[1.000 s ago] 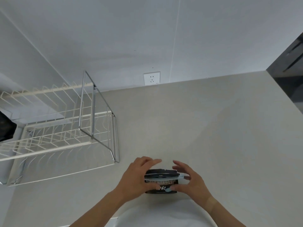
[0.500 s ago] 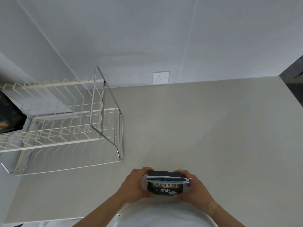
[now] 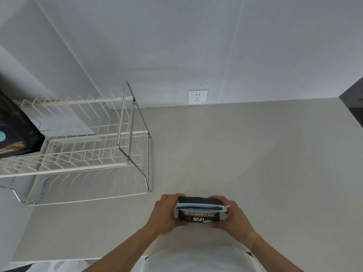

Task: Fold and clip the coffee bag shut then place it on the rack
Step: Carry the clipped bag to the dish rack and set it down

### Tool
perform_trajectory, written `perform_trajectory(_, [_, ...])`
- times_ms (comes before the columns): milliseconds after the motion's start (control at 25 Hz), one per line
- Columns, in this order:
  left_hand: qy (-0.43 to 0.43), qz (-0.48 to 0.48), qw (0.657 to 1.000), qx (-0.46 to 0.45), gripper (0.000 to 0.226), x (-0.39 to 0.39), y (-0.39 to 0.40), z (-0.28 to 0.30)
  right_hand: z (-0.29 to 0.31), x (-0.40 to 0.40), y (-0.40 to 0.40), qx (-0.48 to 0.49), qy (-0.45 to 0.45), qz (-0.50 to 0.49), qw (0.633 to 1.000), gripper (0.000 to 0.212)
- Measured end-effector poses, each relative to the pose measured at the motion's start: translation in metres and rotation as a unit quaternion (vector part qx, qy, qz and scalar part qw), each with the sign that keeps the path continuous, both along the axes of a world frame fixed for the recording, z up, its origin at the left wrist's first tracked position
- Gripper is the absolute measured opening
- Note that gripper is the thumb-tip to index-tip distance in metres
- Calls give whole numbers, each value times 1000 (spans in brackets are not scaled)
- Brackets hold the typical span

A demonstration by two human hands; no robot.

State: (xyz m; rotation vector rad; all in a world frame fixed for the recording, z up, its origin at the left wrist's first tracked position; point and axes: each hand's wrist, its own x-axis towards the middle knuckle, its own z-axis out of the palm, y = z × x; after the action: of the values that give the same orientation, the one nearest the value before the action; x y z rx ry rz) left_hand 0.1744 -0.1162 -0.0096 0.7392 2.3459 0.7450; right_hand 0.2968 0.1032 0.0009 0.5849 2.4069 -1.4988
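A: What does the person hold?

B: A small black coffee bag (image 3: 200,214), folded over at the top, with a pale blue clip (image 3: 202,205) running along the fold. The left hand (image 3: 167,213) grips the bag's left end and the right hand (image 3: 229,214) grips its right end, fingers curled around the sides. The bag sits low in the view, close to the person's body, at the near part of a light grey counter (image 3: 245,154). Whether it rests on the counter or is lifted just above it cannot be told.

A: Where is the rack?

B: To the left and farther back, well apart from the bag. The rack (image 3: 84,146) is a cream wire dish rack with a chrome frame, standing on the counter against the wall. Another dark bag (image 3: 15,130) lies at its far left end, partly cut off by the edge of the view.

A: Anything else?

B: A white wall socket (image 3: 198,97) sits just above the counter's back edge.
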Motion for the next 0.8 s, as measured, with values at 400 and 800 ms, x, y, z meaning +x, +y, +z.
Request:
perform_trajectory(400, [-52,24,991,124,70,-36,15,76,73,-40,38,-24,83,12,996,73])
perform_trajectory(800, [-68,56,927,364,68,-83,32,214,235,-97,51,-76,235,-34,968,79])
